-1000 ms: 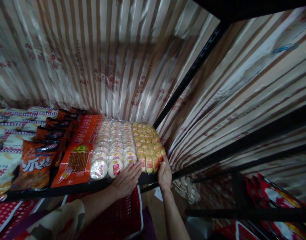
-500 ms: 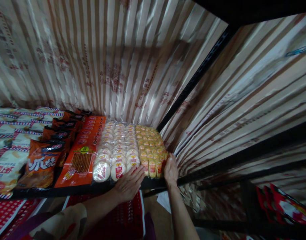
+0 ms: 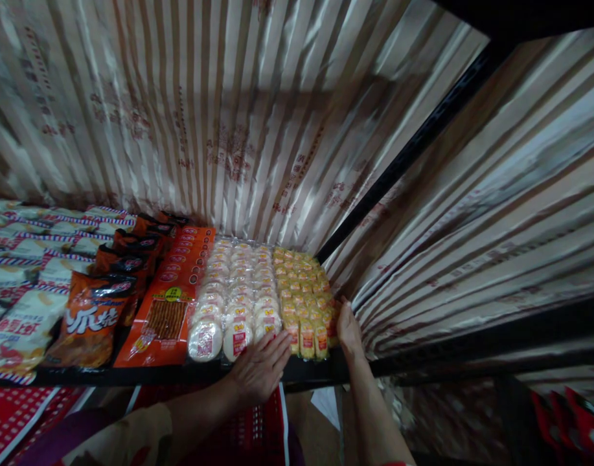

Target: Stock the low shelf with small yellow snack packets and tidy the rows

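Note:
My left hand [image 3: 262, 367] lies with its fingers stretched out along the front of the shelf. Its fingertips touch the front of the small yellow wrapped snacks [image 3: 304, 301] and partly cover the round white crackers [image 3: 239, 304] in clear wrappers. On the other side, my right hand [image 3: 349, 330] stands upright at the right edge of the yellow snacks, fingers extended and some hidden by them. Neither hand grips anything that I can see. Left of the crackers lie flat orange packs [image 3: 173, 291] with a window showing brown sticks.
Orange-brown snack bags [image 3: 90, 317] and white chip bags [image 3: 29, 323] fill the shelf's left part. Striped sheeting [image 3: 190, 116] covers the wall behind. A black post [image 3: 398, 171] rises at the corner. Red baskets [image 3: 10, 414] are below, and red packs [image 3: 576, 414] stand lower right.
The view has shifted, so the shelf goods appear slightly farther right. Both hands keep nearly the same places against the yellow snacks; the right hand seems slightly away from their side.

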Action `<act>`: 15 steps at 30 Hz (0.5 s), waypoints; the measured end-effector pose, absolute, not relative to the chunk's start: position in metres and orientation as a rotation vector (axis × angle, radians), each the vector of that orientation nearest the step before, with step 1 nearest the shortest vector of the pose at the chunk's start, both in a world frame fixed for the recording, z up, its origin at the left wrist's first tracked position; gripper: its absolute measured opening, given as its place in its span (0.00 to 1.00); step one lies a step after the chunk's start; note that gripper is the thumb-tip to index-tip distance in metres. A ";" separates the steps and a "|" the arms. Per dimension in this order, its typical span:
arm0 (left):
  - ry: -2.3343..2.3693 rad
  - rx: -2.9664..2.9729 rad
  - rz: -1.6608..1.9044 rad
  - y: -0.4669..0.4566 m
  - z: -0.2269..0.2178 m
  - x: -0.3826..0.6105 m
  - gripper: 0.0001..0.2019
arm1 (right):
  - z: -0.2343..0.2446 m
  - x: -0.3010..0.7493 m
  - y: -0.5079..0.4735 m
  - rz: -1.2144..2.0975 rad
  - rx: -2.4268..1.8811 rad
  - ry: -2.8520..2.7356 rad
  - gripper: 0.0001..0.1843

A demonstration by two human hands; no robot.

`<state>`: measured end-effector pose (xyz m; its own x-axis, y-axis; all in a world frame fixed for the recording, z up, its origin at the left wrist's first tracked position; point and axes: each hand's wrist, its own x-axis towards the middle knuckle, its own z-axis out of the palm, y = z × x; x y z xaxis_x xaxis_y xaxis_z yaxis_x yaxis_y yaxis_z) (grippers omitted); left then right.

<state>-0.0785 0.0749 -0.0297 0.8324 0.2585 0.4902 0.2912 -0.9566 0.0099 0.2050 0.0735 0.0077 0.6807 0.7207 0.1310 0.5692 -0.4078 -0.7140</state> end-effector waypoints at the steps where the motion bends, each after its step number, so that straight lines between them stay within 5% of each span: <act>1: -0.439 -2.928 -0.793 0.075 -0.029 -0.079 0.24 | 0.010 0.205 0.073 0.261 -2.129 -0.986 0.50; 15: -0.508 -2.807 -0.861 0.073 -0.026 -0.076 0.22 | 0.037 0.225 0.086 0.605 -2.567 -0.918 0.46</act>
<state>-0.0762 0.0730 -0.0263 0.7765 0.2725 0.5682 0.3655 -0.9292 -0.0538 0.2246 0.0864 0.0366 0.6993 0.6603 -0.2737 0.5122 -0.7300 -0.4525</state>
